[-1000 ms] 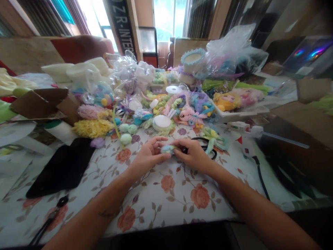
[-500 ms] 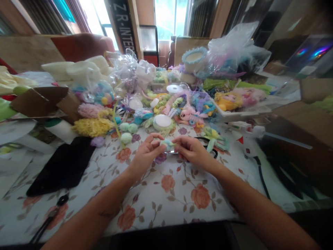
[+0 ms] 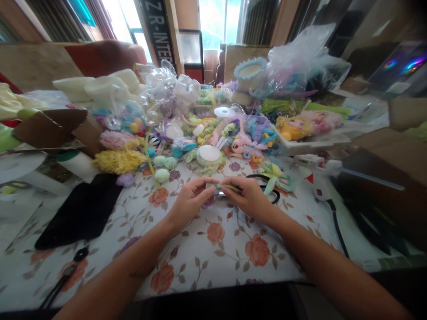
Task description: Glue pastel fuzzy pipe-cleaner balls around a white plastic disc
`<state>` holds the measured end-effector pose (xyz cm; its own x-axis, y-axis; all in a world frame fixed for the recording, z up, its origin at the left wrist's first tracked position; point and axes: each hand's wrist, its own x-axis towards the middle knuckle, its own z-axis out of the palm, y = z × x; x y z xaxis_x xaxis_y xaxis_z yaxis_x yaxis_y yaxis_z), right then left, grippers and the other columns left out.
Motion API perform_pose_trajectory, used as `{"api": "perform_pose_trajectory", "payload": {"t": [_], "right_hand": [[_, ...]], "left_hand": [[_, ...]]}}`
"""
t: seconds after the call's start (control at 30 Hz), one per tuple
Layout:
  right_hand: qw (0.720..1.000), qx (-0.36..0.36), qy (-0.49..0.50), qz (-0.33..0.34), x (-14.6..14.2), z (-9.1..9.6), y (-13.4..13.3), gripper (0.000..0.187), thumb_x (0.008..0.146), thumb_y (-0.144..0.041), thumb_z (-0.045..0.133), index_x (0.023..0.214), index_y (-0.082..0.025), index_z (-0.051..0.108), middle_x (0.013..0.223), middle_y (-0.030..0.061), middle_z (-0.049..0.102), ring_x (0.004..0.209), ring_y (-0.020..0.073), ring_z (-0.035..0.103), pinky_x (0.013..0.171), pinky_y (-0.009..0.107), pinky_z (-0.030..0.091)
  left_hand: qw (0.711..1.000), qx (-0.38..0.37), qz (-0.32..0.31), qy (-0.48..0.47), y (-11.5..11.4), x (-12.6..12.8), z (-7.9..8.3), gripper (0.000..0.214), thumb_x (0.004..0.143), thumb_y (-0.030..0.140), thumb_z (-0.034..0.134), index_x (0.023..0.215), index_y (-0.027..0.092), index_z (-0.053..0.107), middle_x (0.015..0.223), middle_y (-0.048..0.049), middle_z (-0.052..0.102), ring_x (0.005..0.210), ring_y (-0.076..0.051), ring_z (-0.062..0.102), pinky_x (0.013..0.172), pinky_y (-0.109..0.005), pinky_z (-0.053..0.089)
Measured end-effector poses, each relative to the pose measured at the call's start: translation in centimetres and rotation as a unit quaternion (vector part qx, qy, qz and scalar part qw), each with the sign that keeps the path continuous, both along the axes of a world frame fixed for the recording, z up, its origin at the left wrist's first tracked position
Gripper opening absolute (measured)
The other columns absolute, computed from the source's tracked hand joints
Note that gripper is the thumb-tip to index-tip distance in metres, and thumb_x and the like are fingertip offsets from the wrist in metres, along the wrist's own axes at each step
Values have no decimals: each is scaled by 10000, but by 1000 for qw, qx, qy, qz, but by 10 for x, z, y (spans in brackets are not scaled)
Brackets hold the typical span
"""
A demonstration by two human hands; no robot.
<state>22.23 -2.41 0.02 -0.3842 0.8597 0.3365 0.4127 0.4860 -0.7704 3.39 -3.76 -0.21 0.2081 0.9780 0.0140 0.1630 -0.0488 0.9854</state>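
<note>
pale-green strip (image 3: 233,188), just below frame centre: you pinch it between fingertips of your left hand (image 3: 191,198) and right hand (image 3: 248,195) (fingers hide most of it). black loop handles (image 3: 276,196) beside your right hand; white disc (image 3: 208,154) above.

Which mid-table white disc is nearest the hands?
The front disc, with pale green strands around its base, beyond the left hand and right hand. The other white discs, including the holed spool, sit farther back.
</note>
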Motion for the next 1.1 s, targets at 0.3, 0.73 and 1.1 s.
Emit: {"api": "perform_pose_trajectory", "payload": {"t": [0.3,0.73,1.1], "right_hand": [[1000,-8,8,4,0,1,-2,168,872,-240,571,810,-150,699,656,-4,640,585,106,522,575,224,386],[998,29,-48,-7,0,-3,-3,166,891,-259,551,821,-184,681,779,35,703,707,156,617,672,258,424],[968,-219,107,-53,-11,4,-5,211,786,-357,610,694,-172,567,560,-45,495,494,95,413,481,225,311]], "left_hand": [[990,112,36,71,1,0,-12,230,804,302,694,1007,197,720,708,4,577,577,-103,474,531,-228,421],[957,233,41,167,-2,1,-7,204,803,211,687,1001,202,735,923,-49,692,713,-149,619,675,-266,515],[928,300,75,207,-6,7,-9,126,833,232,685,951,223,728,873,-36,678,724,-153,619,728,-273,512]]}}
